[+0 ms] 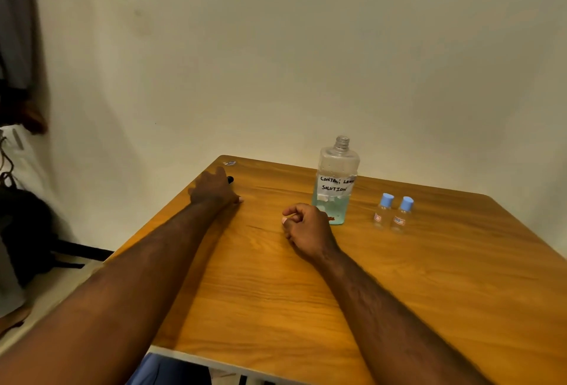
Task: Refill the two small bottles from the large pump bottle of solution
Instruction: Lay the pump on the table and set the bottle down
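While my left hand (214, 189) lies over a small black object (230, 180) at its fingertips, I cannot tell whether it grips the thing or only rests on it. My right hand (305, 229) sits clenched on the table (429, 292), holding nothing I can see. Just beyond its knuckles stands the large bottle (337, 182), neck open, no pump on it, solution low in the base. Further out to that hand's right stand the two small bottles (383, 215), blue caps on, side by side and nearly touching. My worry is that a careless reach from the fist clips the uncapped bottle and tips it. Pinching one small bottle may topple its neighbour, and pouring from that wide neck into so narrow a mouth will likely overshoot.
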